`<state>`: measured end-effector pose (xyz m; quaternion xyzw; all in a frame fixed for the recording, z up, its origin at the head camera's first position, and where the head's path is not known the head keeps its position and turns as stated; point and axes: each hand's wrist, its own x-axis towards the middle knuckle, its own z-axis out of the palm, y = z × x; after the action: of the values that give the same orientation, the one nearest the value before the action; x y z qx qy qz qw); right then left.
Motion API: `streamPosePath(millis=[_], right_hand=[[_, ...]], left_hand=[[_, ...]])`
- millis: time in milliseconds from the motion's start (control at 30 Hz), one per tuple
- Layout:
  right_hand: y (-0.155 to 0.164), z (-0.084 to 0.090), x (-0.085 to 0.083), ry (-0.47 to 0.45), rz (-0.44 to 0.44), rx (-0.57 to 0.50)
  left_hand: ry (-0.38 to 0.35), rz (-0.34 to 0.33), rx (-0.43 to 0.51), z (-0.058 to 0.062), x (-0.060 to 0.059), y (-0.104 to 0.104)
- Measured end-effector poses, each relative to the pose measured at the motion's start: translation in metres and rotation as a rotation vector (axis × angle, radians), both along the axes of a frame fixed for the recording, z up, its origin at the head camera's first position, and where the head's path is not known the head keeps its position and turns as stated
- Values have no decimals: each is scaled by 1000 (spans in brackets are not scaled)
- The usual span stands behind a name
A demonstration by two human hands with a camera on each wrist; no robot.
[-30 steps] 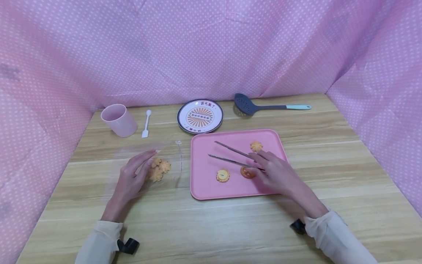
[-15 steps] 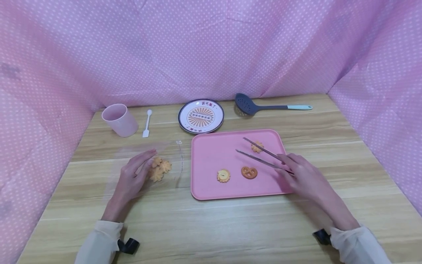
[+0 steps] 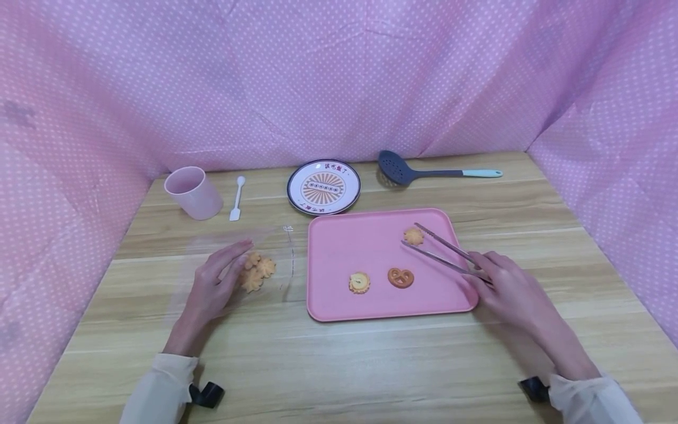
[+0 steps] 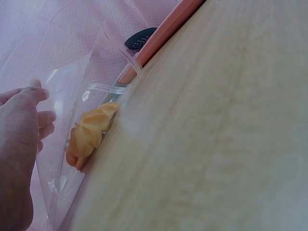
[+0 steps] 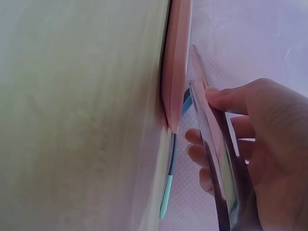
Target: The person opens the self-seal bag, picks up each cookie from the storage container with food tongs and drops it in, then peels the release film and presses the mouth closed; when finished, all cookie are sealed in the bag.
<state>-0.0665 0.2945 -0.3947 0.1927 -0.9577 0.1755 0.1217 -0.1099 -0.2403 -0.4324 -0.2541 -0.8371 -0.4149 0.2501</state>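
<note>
Shifted toward three o'clock from a second ago, my right hand [image 3: 512, 288] holds the tongs [image 3: 438, 258] in curled fingers, tips parted apparently to straddle the flower-shaped cookie [image 3: 414, 237] near one o'clock on the tray [image 3: 339, 247]. At the tray's nine o'clock, my left hand [image 3: 212, 282], fingers nearly together, pinches the clear bag [image 4: 66, 103], seemingly to tent it.

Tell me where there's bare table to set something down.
Bare: the table in front of the pink tray, between the wrist cameras; also right of the tray, between ladle and right hand. Crowded: left of it, with left hand and bagged cookies.
</note>
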Motion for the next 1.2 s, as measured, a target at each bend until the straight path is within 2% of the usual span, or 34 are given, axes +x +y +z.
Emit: streamPosePath(millis=[600,1200], right_hand=[[7,-4,-1,-40,2,28],[5,-4,-3,-24,10,51]], left_hand=[[21,-2,0,-3,-1,0],[26,-5,-5,-3,-2,0]])
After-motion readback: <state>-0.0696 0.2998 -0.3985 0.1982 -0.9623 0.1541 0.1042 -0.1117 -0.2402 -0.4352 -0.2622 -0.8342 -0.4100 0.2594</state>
